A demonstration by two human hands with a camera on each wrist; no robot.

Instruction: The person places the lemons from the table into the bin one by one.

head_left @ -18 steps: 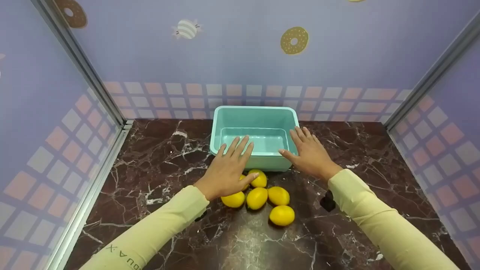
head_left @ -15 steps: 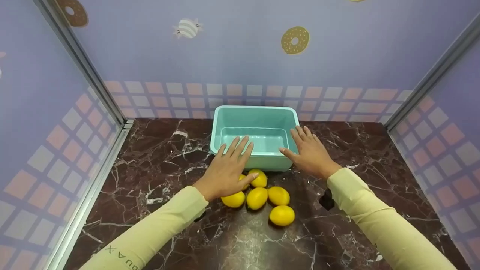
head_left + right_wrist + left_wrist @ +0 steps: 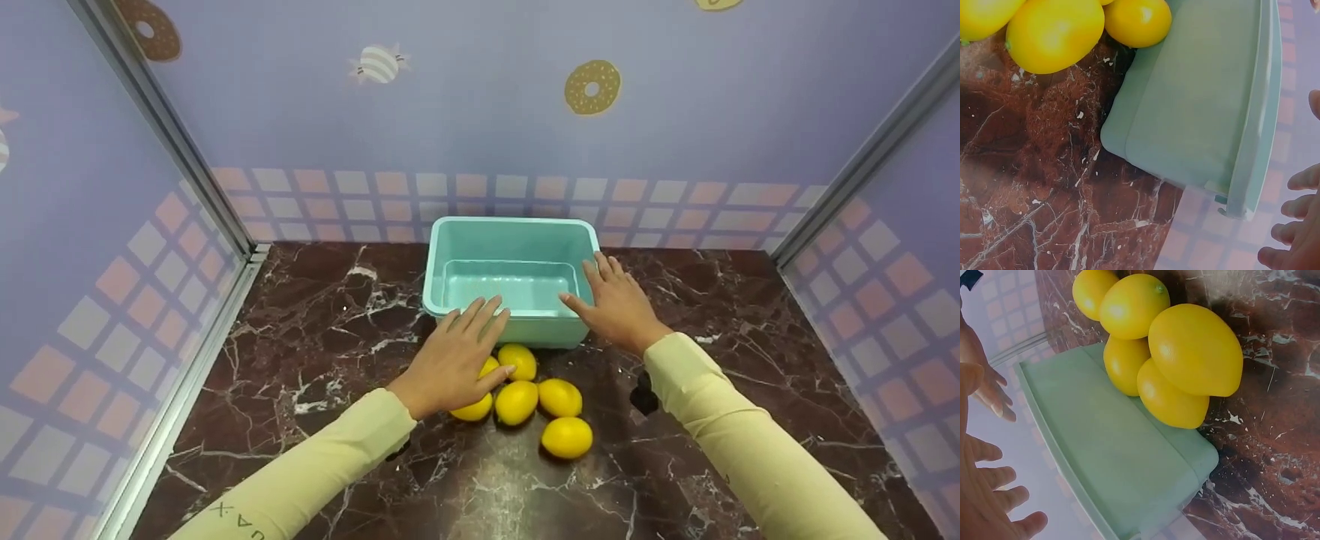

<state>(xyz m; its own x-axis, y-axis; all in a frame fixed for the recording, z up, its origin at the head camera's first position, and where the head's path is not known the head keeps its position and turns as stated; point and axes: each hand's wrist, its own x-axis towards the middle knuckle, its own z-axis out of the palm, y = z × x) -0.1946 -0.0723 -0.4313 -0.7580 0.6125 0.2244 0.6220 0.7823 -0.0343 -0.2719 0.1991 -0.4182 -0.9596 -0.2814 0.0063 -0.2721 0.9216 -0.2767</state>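
Note:
A pale teal plastic tub [image 3: 510, 330] stands on the dark marbled tabletop near the back wall. Several yellow lemons [image 3: 517, 403] lie in a cluster before its front side. Above the left lemons hovers my left hand [image 3: 450, 364], palm down with fingers spread, hiding part of two lemons. Its fingertips overlap the tub's front left rim in the head view. My right hand [image 3: 619, 307] is over the tub's right rim, fingers extended and thumb apart. In the right wrist view the right fingers [image 3: 1300, 208] appear clear of the tub wall. Neither hand holds anything.
Patterned purple walls enclose the back [image 3: 480, 127], left and right of the tabletop [image 3: 337, 322]. Metal strips [image 3: 180, 142] run along the corners. One lemon [image 3: 567, 438] lies closest to the person.
My left hand has drawn back slightly toward the person, its fingertips now lower against the tub's front rim. The right hand has barely shifted. The head view has tilted a little; lemons and tub stay put.

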